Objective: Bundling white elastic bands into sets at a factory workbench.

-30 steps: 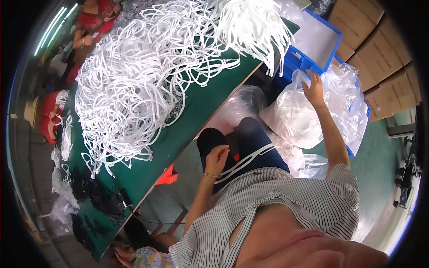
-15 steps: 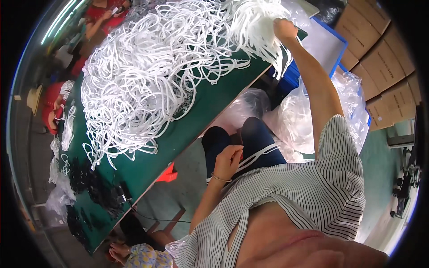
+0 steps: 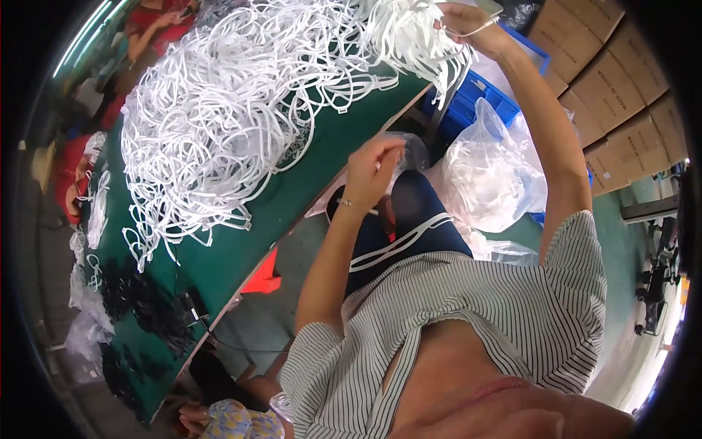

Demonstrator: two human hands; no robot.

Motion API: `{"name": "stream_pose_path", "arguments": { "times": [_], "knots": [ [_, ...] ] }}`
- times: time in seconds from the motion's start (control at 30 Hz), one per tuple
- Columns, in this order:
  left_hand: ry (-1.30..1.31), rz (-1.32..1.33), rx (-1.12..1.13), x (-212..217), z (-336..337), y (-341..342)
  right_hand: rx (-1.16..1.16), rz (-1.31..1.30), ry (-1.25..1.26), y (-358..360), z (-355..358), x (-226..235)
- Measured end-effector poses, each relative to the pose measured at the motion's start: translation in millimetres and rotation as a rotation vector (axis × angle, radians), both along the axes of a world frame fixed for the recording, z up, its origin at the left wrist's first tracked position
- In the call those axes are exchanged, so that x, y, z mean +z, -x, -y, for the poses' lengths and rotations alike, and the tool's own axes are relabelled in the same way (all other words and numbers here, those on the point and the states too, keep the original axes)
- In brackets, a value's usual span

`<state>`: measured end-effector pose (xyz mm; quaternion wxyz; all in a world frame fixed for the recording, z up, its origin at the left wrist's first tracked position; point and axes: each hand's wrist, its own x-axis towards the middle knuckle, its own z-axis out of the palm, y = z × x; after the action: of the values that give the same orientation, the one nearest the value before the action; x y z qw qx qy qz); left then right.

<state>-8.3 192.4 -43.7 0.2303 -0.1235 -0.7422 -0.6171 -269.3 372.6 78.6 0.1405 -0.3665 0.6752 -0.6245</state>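
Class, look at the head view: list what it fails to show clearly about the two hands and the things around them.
- Right hand: fingertips buried in the white strap pile; its grip is unclear.
- Left hand: fingers pinched, anything between them too small to see.
- Clear bag: contents blurred by plastic.
- Blue crate: mostly hidden behind the forearm and bag.
- Black parts: too dark and small.

Tangled heap of white plastic loop straps [image 3: 241, 110], piled across far half of green table [image 3: 248, 241], reaching its right end, one loose strap [image 3: 402, 241] draped on lap below table edge
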Motion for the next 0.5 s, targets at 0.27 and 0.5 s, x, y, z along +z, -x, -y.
{"name": "stream_pose_path", "arguments": {
  "times": [0.27,0.5],
  "knots": [
    [-0.008,-0.081,0.072,-7,-10,38,0.052,-0.085,-0.173,-58,2,0],
    [0.224,-0.278,0.422,28,-15,137,0.087,-0.093,-0.156,-85,-9,49]
  ]
}}
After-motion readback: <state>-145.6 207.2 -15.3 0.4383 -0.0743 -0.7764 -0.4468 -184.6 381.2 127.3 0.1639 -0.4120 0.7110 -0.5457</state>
